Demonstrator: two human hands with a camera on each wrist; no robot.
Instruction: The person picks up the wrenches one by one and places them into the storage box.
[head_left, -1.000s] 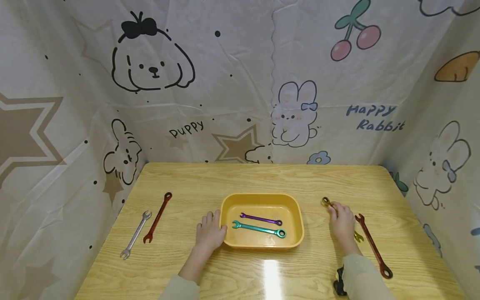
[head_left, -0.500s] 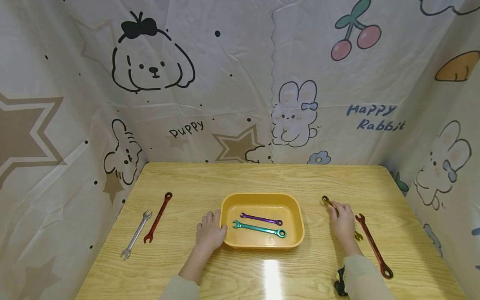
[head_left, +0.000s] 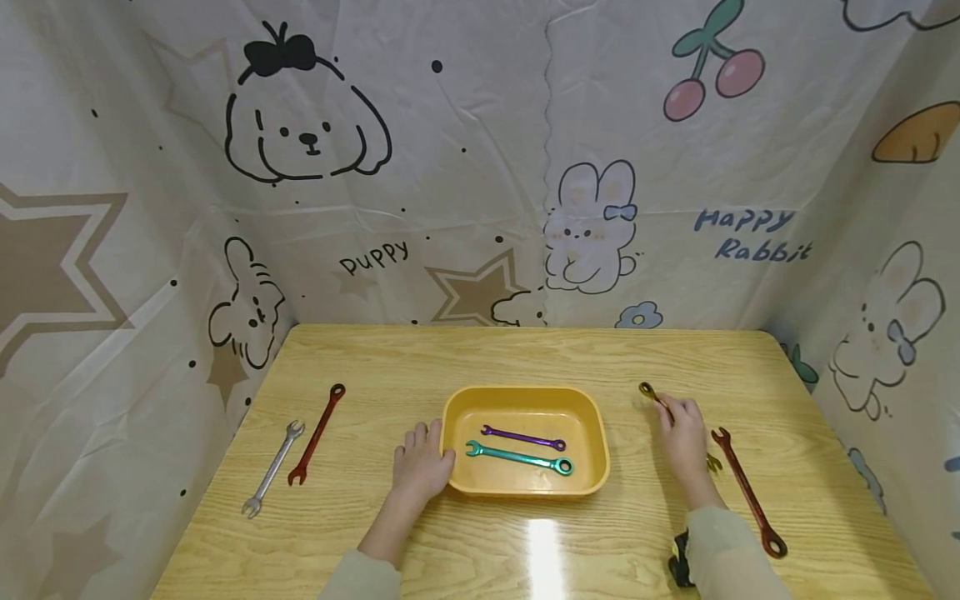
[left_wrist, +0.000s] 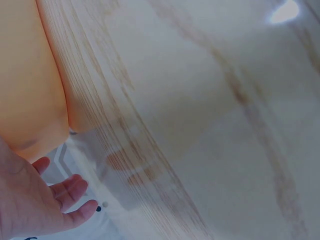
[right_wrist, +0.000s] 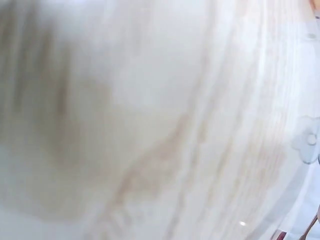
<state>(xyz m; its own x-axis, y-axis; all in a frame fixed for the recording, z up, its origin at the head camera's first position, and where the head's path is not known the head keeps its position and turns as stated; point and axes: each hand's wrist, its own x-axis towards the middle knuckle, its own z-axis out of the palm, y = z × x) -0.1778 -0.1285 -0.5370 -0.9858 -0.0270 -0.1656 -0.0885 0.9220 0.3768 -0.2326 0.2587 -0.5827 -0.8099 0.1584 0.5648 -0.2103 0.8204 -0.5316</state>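
Pale beige sleeves (head_left: pixel 731 554) (black wrist strap (head_left: pixel 678 565))

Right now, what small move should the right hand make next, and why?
Probably lift the gold wrench and carry it left to the yellow tray: the right hand lies over its shank, and two wrenches already lie in the tray.

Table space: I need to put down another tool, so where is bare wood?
The table is bare behind the yellow tray and along the near edge. It is crowded where the right hand covers the gold wrench, beside the red wrench.
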